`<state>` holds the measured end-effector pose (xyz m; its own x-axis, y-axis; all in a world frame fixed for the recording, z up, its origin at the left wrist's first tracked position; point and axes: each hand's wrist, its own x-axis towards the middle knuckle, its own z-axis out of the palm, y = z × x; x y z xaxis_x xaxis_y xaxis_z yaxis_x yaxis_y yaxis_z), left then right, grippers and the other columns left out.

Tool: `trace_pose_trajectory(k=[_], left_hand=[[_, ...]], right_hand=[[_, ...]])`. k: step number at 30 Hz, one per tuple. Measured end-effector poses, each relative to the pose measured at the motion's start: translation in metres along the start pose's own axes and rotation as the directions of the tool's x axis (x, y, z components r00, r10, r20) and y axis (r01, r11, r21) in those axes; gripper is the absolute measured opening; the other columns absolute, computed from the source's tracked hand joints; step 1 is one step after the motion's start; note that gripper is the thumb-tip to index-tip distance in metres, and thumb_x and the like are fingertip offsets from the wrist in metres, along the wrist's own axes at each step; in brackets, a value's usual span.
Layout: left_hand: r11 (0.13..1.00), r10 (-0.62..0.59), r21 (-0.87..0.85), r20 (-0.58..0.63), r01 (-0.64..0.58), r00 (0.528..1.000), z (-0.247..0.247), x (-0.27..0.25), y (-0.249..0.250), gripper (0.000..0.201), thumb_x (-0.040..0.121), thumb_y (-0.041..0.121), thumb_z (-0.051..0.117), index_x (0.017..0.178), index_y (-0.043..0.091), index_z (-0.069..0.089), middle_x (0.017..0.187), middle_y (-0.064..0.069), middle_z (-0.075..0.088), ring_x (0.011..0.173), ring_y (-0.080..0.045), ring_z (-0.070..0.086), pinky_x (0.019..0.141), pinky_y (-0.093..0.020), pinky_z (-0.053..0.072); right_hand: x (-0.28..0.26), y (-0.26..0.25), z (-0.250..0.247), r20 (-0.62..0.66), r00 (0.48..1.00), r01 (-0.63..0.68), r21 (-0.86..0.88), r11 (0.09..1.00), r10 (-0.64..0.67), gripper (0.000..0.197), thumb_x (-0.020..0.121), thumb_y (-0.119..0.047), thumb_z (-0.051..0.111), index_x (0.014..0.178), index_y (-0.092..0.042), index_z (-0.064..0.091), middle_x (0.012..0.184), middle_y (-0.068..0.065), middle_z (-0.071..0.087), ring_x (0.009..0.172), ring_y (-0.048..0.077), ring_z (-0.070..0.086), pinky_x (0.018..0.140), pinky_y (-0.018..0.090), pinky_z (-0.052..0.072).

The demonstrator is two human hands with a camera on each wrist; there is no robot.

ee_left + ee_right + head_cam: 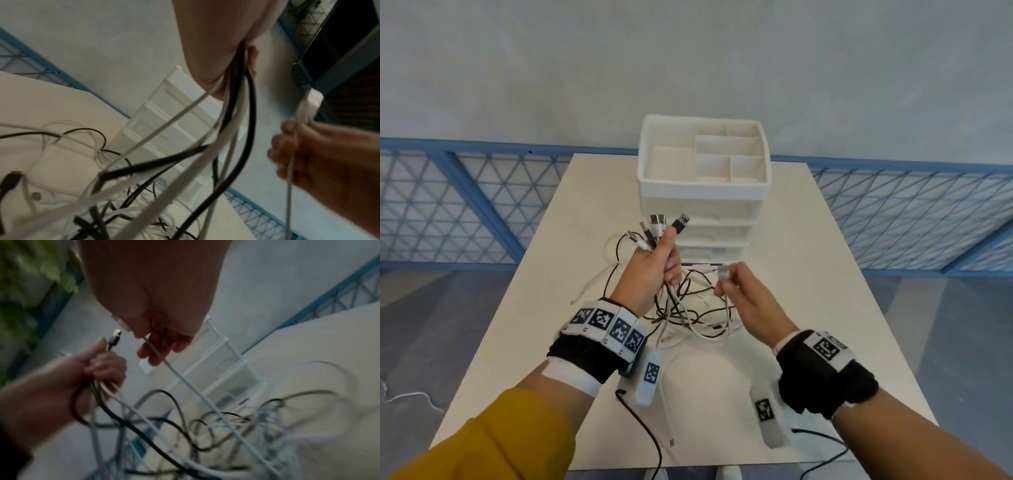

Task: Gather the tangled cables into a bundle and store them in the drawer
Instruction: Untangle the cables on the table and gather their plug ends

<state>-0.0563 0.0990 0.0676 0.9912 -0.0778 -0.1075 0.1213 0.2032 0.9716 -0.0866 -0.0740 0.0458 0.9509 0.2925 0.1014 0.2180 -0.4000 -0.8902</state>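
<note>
Drawer fronts crowded, table sides bare

The cables (688,308) lie tangled before the drawer unit (703,205), seemingly against its lowest front; the table (825,274) left and right of the unit is bare.

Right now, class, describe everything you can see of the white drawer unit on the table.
The white drawer unit looks like plastic and stands upright at the far middle of the pale table. Its open top tray is split into several compartments that look empty. Below it sit stacked drawers with translucent fronts, all apparently closed; the lowest is hidden behind the hands. The tangled cables lie in front of its base; whether they touch it cannot be told.
</note>
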Motion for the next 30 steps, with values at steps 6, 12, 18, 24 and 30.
trace_pose_trajectory(k=[6,12,18,24,30], left_hand=[[0.971,0.084,0.22,0.054,-0.094,0.995,0.034,-0.011,0.008,0.04,0.095,0.036,0.032,0.081,0.008,0.055,0.065,-0.005,0.054,0.051,0.0,0.054,0.056,-0.01,0.046],[0.972,0.068,0.222,0.041,-0.075,0.997,0.042,-0.005,0.009,0.042,0.094,0.043,0.026,0.115,0.019,0.054,0.096,0.008,0.062,0.083,0.011,0.059,0.063,0.002,0.044],[0.971,-0.005,0.237,0.034,-0.003,0.999,0.044,0.003,0.009,0.044,0.091,0.053,0.026,0.099,0.023,0.058,0.083,0.006,0.065,0.069,0.007,0.06,0.054,0.0,0.044],[0.966,-0.091,0.25,0.088,0.066,0.992,0.043,0.006,0.011,0.062,0.083,0.063,0.031,0.085,0.008,0.059,0.041,-0.005,0.053,0.037,-0.015,0.052,0.044,-0.019,0.045],[0.996,0.08,-0.047,0.015,-0.08,0.997,0.033,0.026,0.011,0.062,0.076,0.017,0.067,0.13,0.027,0.037,0.114,0.003,0.061,0.094,-0.017,0.062,0.084,-0.03,0.051]], right_hand=[[0.029,-0.04,0.009,-0.119,0.99,-0.025,0.374,0.927,0.075,0.009,0.096,-0.005,0.042,0.093,-0.003,0.051,0.065,0.002,0.05,0.054,0.008,0.045,0.058,0.021,0.043],[0.039,-0.041,0.013,-0.156,0.977,-0.063,0.434,0.899,0.144,0.021,0.095,-0.019,0.048,0.086,0.0,0.05,0.092,0.01,0.065,0.084,0.024,0.061,0.081,0.04,0.052],[0.043,-0.033,0.011,-0.047,0.97,-0.213,0.3,0.93,0.238,0.036,0.099,-0.038,0.031,0.102,-0.01,0.053,0.078,-0.003,0.057,0.072,0.011,0.054,0.073,0.03,0.047],[0.045,-0.043,0.0,0.133,0.945,-0.327,0.344,0.88,0.299,0.058,0.094,-0.057,0.024,0.066,-0.021,0.061,0.045,-0.003,0.045,0.04,0.012,0.044,0.049,0.026,0.045],[0.047,-0.041,-0.007,0.302,0.894,-0.444,0.493,0.748,0.332,0.053,0.091,-0.061,0.025,0.064,-0.018,0.039,0.047,-0.006,0.026,0.036,0.006,0.018,0.036,0.017,0.016]])
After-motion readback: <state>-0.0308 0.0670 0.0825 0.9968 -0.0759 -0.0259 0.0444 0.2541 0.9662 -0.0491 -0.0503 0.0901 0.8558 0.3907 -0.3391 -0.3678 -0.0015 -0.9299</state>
